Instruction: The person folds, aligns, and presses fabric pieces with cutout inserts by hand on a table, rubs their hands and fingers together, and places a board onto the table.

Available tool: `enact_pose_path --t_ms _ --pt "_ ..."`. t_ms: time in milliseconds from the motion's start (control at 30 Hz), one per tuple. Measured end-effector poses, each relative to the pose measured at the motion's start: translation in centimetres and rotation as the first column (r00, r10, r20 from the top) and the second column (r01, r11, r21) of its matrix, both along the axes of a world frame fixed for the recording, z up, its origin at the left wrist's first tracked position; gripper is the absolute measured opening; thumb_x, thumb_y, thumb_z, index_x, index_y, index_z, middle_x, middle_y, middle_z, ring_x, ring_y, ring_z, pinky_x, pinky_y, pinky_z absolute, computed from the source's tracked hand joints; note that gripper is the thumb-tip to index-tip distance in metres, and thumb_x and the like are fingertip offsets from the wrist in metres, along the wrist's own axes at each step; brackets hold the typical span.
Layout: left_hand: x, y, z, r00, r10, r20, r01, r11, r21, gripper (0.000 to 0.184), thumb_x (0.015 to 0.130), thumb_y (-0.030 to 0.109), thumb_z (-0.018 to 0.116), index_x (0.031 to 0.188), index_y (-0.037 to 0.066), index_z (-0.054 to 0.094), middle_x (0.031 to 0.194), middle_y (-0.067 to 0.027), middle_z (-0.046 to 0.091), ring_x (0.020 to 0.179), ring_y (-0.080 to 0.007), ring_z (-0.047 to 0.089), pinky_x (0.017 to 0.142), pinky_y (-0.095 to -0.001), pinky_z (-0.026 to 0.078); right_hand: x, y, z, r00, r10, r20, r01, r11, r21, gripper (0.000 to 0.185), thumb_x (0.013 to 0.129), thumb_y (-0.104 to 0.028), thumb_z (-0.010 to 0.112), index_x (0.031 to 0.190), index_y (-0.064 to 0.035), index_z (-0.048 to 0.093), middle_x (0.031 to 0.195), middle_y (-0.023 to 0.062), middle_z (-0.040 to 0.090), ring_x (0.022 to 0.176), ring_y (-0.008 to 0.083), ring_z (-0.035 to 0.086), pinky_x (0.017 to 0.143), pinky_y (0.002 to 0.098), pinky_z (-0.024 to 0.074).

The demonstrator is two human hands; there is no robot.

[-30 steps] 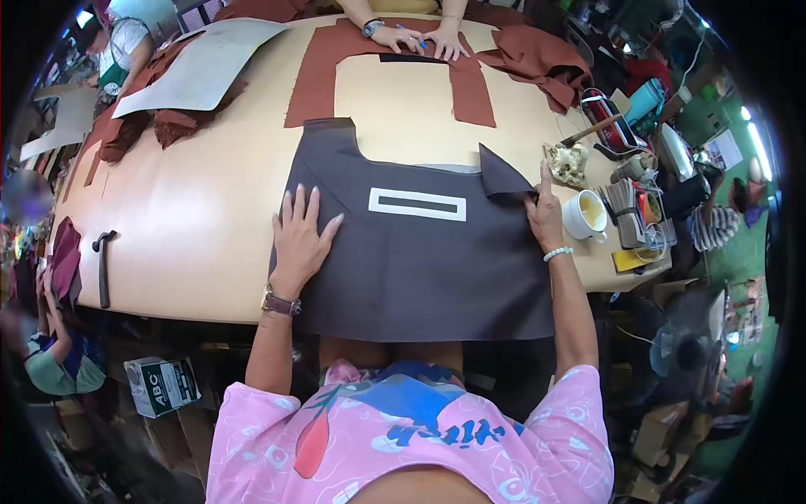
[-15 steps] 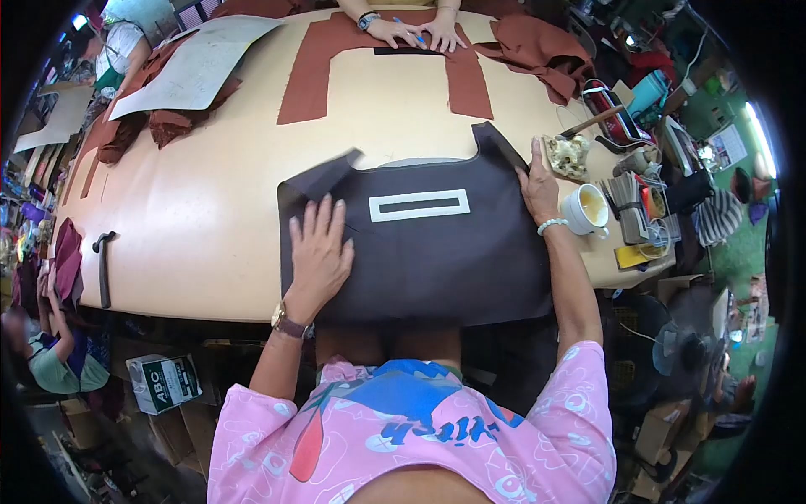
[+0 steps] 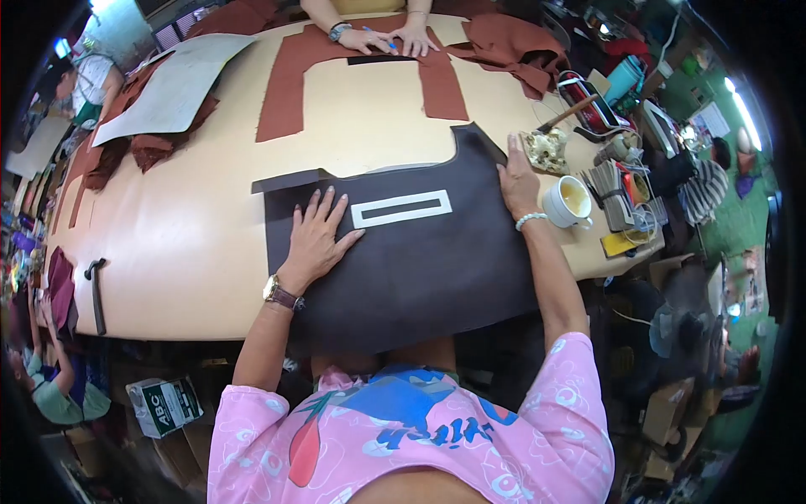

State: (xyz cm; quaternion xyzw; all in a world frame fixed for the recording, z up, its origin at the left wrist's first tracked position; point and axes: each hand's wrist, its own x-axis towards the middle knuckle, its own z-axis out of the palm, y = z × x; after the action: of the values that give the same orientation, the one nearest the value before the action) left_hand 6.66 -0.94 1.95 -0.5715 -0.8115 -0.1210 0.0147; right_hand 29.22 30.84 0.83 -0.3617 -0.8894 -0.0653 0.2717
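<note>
A dark brown, leather-like panel (image 3: 411,277) lies on the table in front of me, its near edge hanging over the table's edge. On it sits a white rectangular frame (image 3: 403,219) with a dark slot in its middle. My left hand (image 3: 316,233) rests flat on the panel's left part, fingers spread, just left of the white frame. The upper left strip (image 3: 290,181) of the panel is turned over. Along the right edge lies my right hand (image 3: 520,185), fingers stretched out and thumb on the panel; its undersides are hidden.
Across the table (image 3: 185,252), another person's hands (image 3: 390,40) press on a reddish-brown piece (image 3: 281,97). Close to my right stand a white cup (image 3: 554,204), a pale lumpy block (image 3: 546,151) and a hammer (image 3: 567,113). A dark metal tool (image 3: 97,294) lies at left.
The panel's upper left flap has dropped from a raised curl to lying flatter. My left hand has pressed down with its fingers wider apart. The whole view has shifted slightly.
</note>
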Motion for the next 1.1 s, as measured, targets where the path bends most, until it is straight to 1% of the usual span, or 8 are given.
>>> enact_pose_path --t_ms 167,300,400,533,567,767,967,1100 --pt "-0.6 0.4 1.1 0.997 -0.068 -0.025 0.069 0.995 0.075 0.061 0.078 0.045 0.060 0.124 0.007 0.048 0.130 -0.0160 0.042 0.121 -0.0319 0.037 0.099 -0.0475 0.029 0.9 -2.1 2.2 1.000 -0.027 -0.005 0.028 0.980 0.196 0.070 0.074 -0.018 0.064 0.135 -0.0086 0.031 0.133 0.0121 0.035 0.125 0.0282 0.031 0.100 0.0452 0.0266" --pt "-2.2 1.2 2.1 0.980 -0.200 0.008 0.194 0.958 0.210 0.056 0.066 0.041 0.073 0.105 0.003 0.058 0.110 -0.0141 0.052 0.104 -0.0301 0.047 0.092 -0.0414 0.035 5.9 -2.6 6.4 0.990 -0.141 0.019 0.127 0.933 0.337 0.060 0.074 -0.025 0.063 0.129 -0.0094 0.042 0.129 0.0136 0.039 0.120 0.0325 0.035 0.100 0.0471 0.0266" --pt "-3.1 1.5 1.8 0.963 -0.263 0.052 0.239 0.931 0.276 0.055 0.063 0.039 0.075 0.100 0.001 0.058 0.107 -0.0139 0.052 0.101 -0.0304 0.049 0.093 -0.0427 0.035 11.2 -2.0 8.5 0.962 -0.241 0.126 0.206 0.948 0.241 0.053 0.074 -0.027 0.063 0.123 -0.0106 0.050 0.125 0.0150 0.043 0.119 0.0323 0.037 0.099 0.0480 0.0271" --pt "-3.0 1.6 1.4 0.961 -0.276 0.023 0.255 0.913 0.317 0.055 0.062 0.039 0.075 0.098 0.001 0.058 0.106 -0.0139 0.052 0.102 -0.0302 0.049 0.094 -0.0457 0.035 14.1 -2.0 9.5 0.869 -0.294 0.398 0.365 0.924 -0.113 0.054 0.070 -0.048 0.065 0.111 -0.0124 0.062 0.133 0.0179 0.037 0.126 0.0376 0.028 0.102 0.0538 0.0200" --pt "-3.0 1.5 1.3 0.962 -0.270 0.044 0.246 0.925 0.290 0.059 0.061 0.041 0.075 0.100 0.001 0.057 0.108 -0.0139 0.052 0.104 -0.0303 0.049 0.097 -0.0471 0.033 14.0 -2.0 9.3 0.858 -0.292 0.424 0.400 0.896 -0.193 0.062 0.070 -0.060 0.059 0.109 -0.0125 0.064 0.140 0.0187 0.028 0.131 0.0398 0.018 0.104 0.0557 0.0130" --pt "-3.1 1.0 1.8 0.962 -0.269 0.055 0.251 0.942 0.223 0.070 0.058 0.047 0.075 0.107 0.002 0.056 0.114 -0.0138 0.051 0.110 -0.0302 0.047 0.100 -0.0505 0.030 10.7 -1.9 9.6 0.782 -0.239 0.575 0.470 0.833 -0.292 0.077 0.069 -0.074 0.044 0.112 -0.0125 0.063 0.145 0.0178 0.018 0.134 0.0401 0.010 0.105 0.0568 0.0045" --pt "-3.1 0.8 1.7 0.961 -0.270 0.057 0.251 0.943 0.219 0.072 0.057 0.049 0.075 0.108 0.003 0.055 0.117 -0.0138 0.050 0.112 -0.0298 0.047 0.099 -0.0517 0.029 11.5 1.4 7.1 0.793 -0.301 0.529 0.485 0.838 -0.250 0.075 0.071 -0.075 0.041 0.105 -0.0133 0.067 0.143 0.0173 0.024 0.134 0.0389 0.007 0.106 0.0556 0.0033" --pt "-3.3 0.7 1.3 0.961 -0.274 0.031 0.259 0.937 0.235 0.073 0.058 0.050 0.075 0.110 0.003 0.055 0.118 -0.0140 0.050 0.112 -0.0301 0.046 0.100 -0.0499 0.029 14.2 3.2 11.8 0.915 -0.227 0.335 0.321 0.911 -0.259 0.062 0.078 -0.065 0.041 0.098 -0.0133 0.068 0.139 0.0171 0.032 0.131 0.0382 0.018 0.105 0.0547 0.0093"
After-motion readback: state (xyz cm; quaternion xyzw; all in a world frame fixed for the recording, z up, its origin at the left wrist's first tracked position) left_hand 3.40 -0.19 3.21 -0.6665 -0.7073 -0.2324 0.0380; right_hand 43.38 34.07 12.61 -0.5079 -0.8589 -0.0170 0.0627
